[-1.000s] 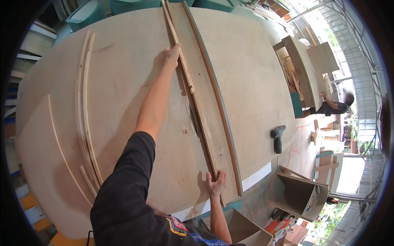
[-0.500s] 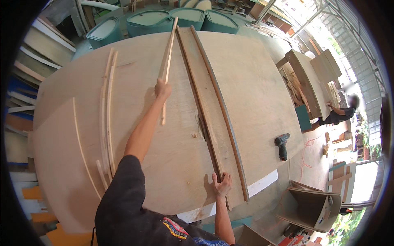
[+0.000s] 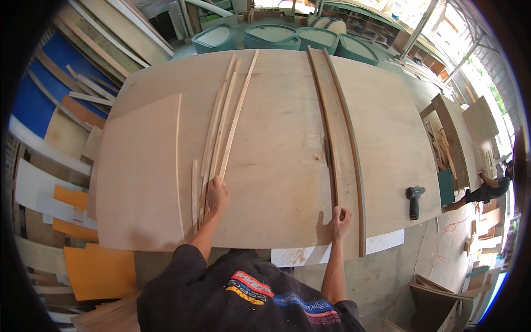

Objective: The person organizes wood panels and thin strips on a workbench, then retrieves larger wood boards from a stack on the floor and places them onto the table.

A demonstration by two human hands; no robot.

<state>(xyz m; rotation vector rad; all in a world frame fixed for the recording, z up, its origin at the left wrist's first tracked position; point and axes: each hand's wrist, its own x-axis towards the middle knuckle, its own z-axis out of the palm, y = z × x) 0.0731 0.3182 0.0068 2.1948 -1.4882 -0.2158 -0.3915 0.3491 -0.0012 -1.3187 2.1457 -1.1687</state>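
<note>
Far left: boards point(image 3: 105, 41) leaning in the upper left, an orange sheet point(image 3: 99, 271) below them.
Pale panel point(image 3: 138, 171): flat on the left of the counter point(image 3: 276, 182).
Short strip point(image 3: 194, 191): left of centre, just beside the panel's right edge.
Pair of strips point(image 3: 227, 110): long, running from upper centre-left down toward the left hand.
Left hand point(image 3: 218, 193): centre-left; fingers look closed on the near end of a thin strip.
Thin strip point(image 3: 240, 112): right of the pair, slanting away from it toward the top; near ends close together, contact unclear.
Right hand point(image 3: 341, 218): right of centre, fingers curled at the brown rail; cannot tell whether clamped or just resting.
Brown rail point(image 3: 332, 166): along the left side of a long narrow board point(image 3: 344, 149), centre-right.
Step in hand, judged: placing the thin strip beside the pair.
Next move, judged: calls for the strip lying flat before the left fingers loosen, neighbours unpushed.
Drill point(image 3: 414, 202): lying right of centre.
Co-worker point(image 3: 489, 190): far right, dark clothing.
</note>
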